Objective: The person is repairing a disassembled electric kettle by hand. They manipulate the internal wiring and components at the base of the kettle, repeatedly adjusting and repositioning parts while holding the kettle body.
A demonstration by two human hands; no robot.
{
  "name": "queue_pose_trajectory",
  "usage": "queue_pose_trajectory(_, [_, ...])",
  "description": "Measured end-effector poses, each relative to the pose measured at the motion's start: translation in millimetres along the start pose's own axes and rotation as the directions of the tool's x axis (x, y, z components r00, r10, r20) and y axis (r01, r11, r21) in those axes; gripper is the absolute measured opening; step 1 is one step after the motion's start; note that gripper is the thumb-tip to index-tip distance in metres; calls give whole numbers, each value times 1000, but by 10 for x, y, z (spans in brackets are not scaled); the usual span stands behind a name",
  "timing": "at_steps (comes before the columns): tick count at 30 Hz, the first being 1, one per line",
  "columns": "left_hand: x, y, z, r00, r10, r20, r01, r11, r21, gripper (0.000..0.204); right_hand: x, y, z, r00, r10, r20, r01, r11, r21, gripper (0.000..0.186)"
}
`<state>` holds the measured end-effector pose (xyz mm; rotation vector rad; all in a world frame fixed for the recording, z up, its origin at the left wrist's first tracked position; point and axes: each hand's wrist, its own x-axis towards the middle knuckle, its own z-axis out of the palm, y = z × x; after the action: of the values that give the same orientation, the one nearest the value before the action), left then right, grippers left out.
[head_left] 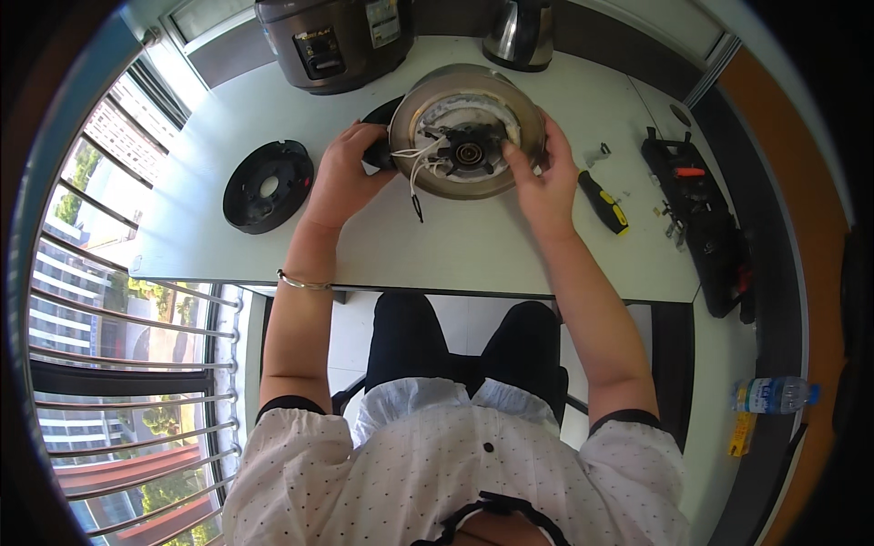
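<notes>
An upturned metal kettle body (pixel 464 109) lies on the white table (pixel 437 246), its open underside showing a black centre part and white wires (pixel 417 155) hanging out. My left hand (pixel 344 173) grips the kettle's black handle side at its left. My right hand (pixel 542 177) holds the right rim, fingers reaching onto the underside. A round black base cover (pixel 268 186) lies apart on the table, left of my left hand.
A screwdriver with a black and yellow handle (pixel 604 202) lies right of my right hand, small screws and a bracket (pixel 598 153) near it. A black tool case (pixel 699 214) sits at the right edge. A rice cooker (pixel 332 41) and a second kettle (pixel 519 35) stand at the back.
</notes>
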<state>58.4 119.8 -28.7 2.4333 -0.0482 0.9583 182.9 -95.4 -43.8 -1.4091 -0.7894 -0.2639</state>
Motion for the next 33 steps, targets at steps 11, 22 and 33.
queue_pose_trajectory(11, [148, 86, 10, 976, 43, -213, -53, 998, -39, 33, 131, 7, -112, 996, 83, -30, -78, 986, 150, 52])
queue_pose_trajectory(22, [554, 66, -243, 993, -98, -59, 66, 909, -411, 41, 217, 16, -169, 981, 170, -93, -128, 931, 343, 48])
queue_pose_trajectory(33, [604, -323, 151, 957, -177, -228, -14, 759, -650, 51, 276, -102, -113, 977, 194, -85, -165, 948, 272, 48])
